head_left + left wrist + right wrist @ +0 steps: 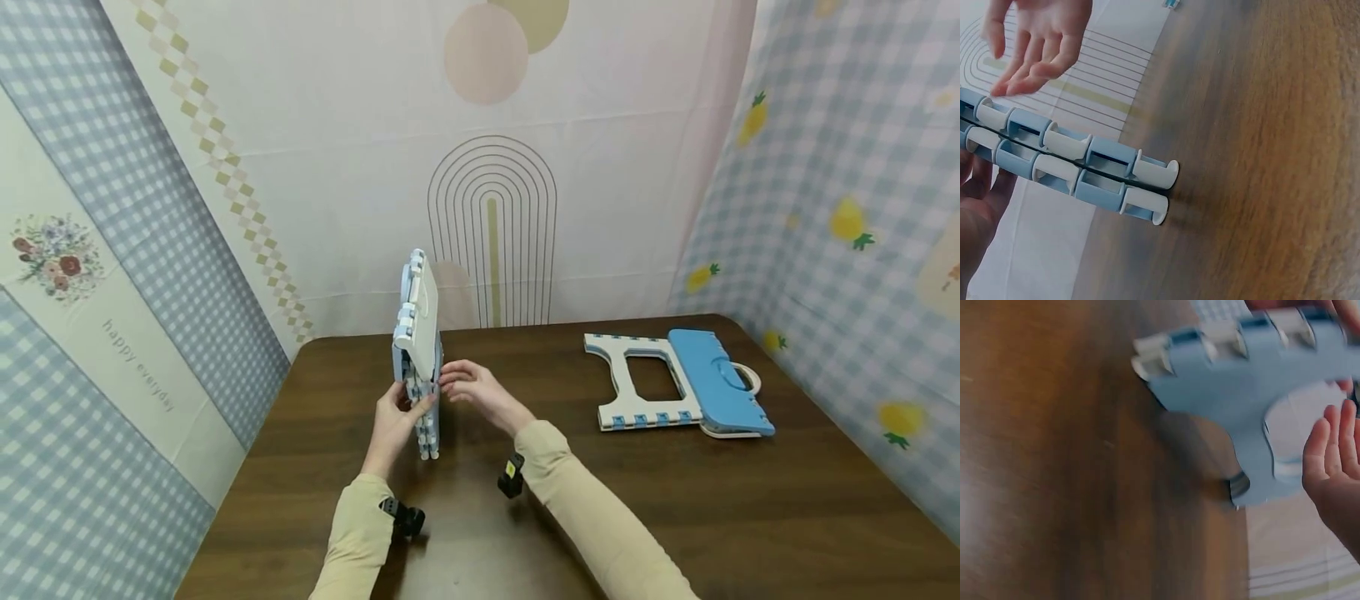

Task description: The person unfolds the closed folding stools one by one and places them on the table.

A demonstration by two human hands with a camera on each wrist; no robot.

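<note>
Brown table (750, 508), lower frame. Flat stool (701, 375), mid-right: lying down, prob. stable w/o support. Upright stool (426, 321), blue/wht, ctr: L hand (393, 421) grips its edge, prob. vs. tipping. R hand (482, 392) beside it, fingers loose, no grip.

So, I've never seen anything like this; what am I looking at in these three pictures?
There's no robot here, just a person working bare-handed. The wide picture comes from a camera worn on the head, looking forward and down. The other two come from the small black cameras on the wrists. The left hand grips a folded stool, held upright; the right hand is beside it, fingers loosely open. On the brown table, a second stool, blue and white, lies flat.
</note>
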